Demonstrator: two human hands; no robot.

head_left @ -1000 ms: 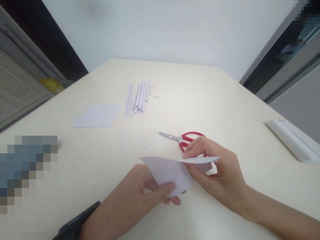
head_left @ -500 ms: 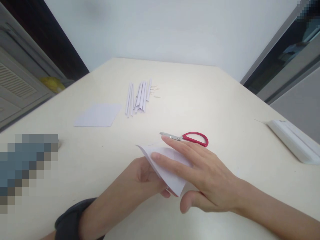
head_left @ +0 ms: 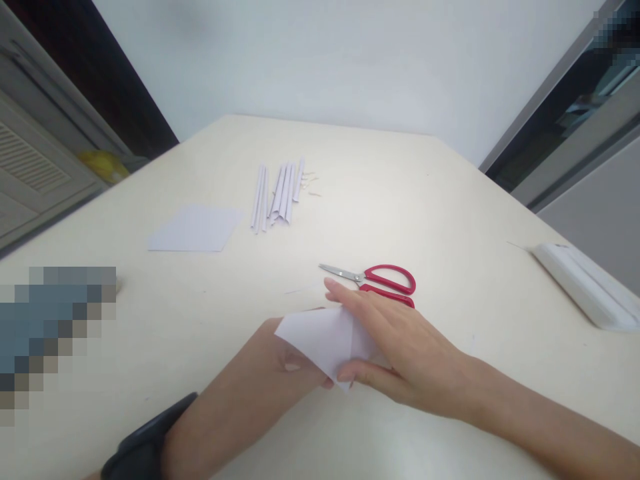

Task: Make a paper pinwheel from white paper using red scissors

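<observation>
A small sheet of white paper (head_left: 315, 335) is held between my two hands above the table, bent and tilted. My left hand (head_left: 295, 379) is beneath it, closed on it, with most of its fingers hidden by the paper. From above, my right hand (head_left: 400, 350) lies across the sheet's right part, with its fingers over the far side and the thumb against the near edge. Just beyond the right hand, red-handled scissors (head_left: 358, 277) rest on the table, blades pointing left and one handle partly covered by that hand.
Several rolled paper tubes (head_left: 283, 193) lie in a group farther back, with small scraps (head_left: 313, 179) beside them. A stack of white paper (head_left: 195, 229) is to their left. At the right edge lies a white packet (head_left: 585, 287). A blurred-out object (head_left: 55, 313) sits at the left.
My right hand's fingers have drawn back to the right on the paper, and its thumb has come up onto the near edge. The sheet is tilted differently, and more of the scissors shows.
</observation>
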